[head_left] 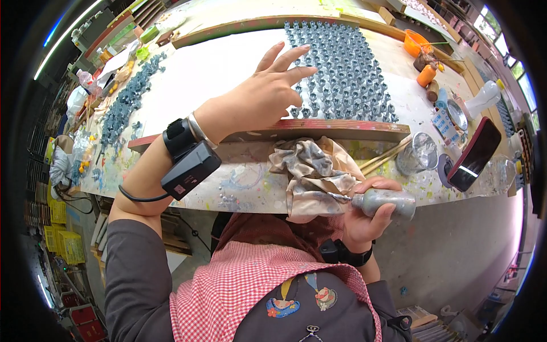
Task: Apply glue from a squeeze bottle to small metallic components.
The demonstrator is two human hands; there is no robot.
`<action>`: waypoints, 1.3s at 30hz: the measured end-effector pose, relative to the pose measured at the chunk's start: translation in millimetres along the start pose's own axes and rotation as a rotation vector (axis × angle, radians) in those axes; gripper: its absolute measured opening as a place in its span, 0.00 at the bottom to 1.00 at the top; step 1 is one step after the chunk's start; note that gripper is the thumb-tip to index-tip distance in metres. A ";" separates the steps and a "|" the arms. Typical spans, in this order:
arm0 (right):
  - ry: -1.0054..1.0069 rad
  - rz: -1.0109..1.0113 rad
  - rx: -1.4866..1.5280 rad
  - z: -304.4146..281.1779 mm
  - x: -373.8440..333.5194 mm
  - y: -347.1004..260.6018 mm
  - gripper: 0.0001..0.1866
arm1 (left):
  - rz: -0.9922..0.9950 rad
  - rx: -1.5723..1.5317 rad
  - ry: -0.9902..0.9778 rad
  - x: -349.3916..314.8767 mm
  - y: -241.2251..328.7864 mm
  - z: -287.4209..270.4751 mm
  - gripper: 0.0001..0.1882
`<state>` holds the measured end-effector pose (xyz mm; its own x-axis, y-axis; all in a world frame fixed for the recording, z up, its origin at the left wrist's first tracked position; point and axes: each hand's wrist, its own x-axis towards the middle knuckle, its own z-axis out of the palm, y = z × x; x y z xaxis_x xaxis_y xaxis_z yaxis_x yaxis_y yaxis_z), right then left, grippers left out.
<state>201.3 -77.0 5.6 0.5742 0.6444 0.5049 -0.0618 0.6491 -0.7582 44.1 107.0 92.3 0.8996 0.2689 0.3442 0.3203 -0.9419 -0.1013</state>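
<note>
My left hand [259, 100] reaches over a white board with fingers spread, its fingertips at the left edge of several rows of small blue-grey moulded pieces [345, 71]. I see nothing held in it, though the thumb tip is close to the nearest pieces. Lower right, my right hand [367, 222] is wrapped round a small grey squeeze bottle [390, 203], tilted on its side. The bottle's thin metal nozzle points left, against a crumpled, paint-stained cloth [319, 168] at the table's near edge.
A wooden bar [342, 130] edges the board in front. Loose blue-grey pieces [128, 100] lie heaped at left. On the right are a clear cup [419, 155], a propped phone [474, 154], an orange bottle [425, 76], an orange bowl [416, 43] and a clear bottle [484, 98].
</note>
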 end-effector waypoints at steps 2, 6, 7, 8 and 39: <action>-0.013 0.032 0.006 -0.6 -0.8 0.3 0.24 | -0.040 -0.003 0.030 -2.9 -0.1 -5.4 0.04; -0.005 0.024 0.042 -1.6 -2.5 3.5 0.24 | -0.006 -0.080 0.104 -32.4 -4.4 -24.6 0.02; 0.000 0.006 0.037 -1.6 -2.8 4.1 0.24 | -0.080 -0.128 0.133 -47.7 -4.3 -30.6 0.04; -0.002 0.018 0.042 -0.9 -3.7 4.6 0.24 | -0.159 -0.173 0.161 -65.3 -3.3 -36.1 0.06; 0.010 0.061 0.018 44.1 -31.0 2.3 0.29 | -0.750 -1.290 0.536 -151.4 79.2 8.8 0.10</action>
<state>147.4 -77.7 6.4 0.5774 0.6786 0.4540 -0.1110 0.6162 -0.7797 -64.1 -6.5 24.0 0.3658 0.8956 0.2531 -0.0828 -0.2395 0.9674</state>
